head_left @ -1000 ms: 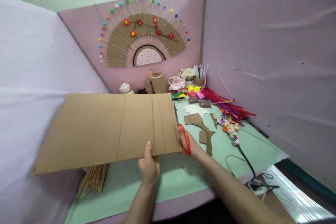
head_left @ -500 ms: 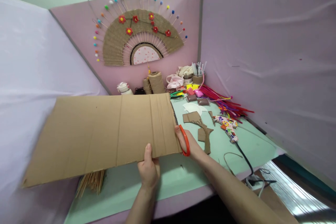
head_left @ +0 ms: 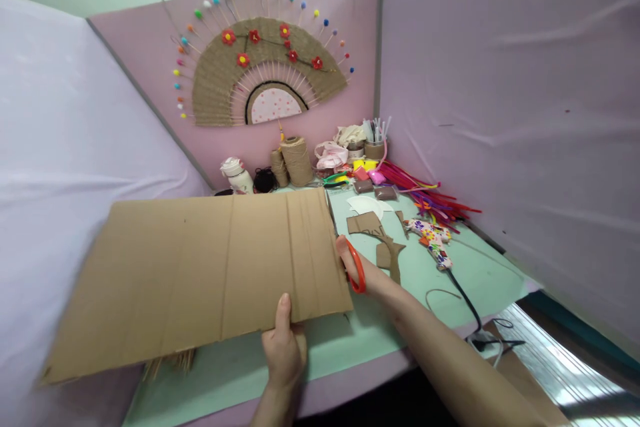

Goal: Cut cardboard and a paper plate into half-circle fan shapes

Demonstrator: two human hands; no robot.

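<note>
A large sheet of brown cardboard (head_left: 200, 267) with vertical creases is held up over the table, tilted toward me. My left hand (head_left: 284, 347) grips its lower edge, thumb on the front face and fingers behind. At the sheet's right edge, my right hand (head_left: 353, 263) holds scissors (head_left: 357, 270) by their red-orange handle, thumb through the loop. The blades lie along or behind the cardboard's edge and are mostly hidden, so I cannot tell whether they are cutting.
Cut cardboard scraps (head_left: 367, 223), a flowered glue gun (head_left: 433, 240) with a black cord and pipe cleaners (head_left: 435, 197) lie to the right. Twine spools (head_left: 297, 161) and a white bottle (head_left: 237, 175) stand behind. Wooden sticks (head_left: 173, 361) show below the sheet. A decorated fan (head_left: 213, 80) hangs on the back panel.
The cardboard and my left hand have moved down a little, uncovering more of the bottle and spools behind. My right hand with the scissors stays nearly in place.
</note>
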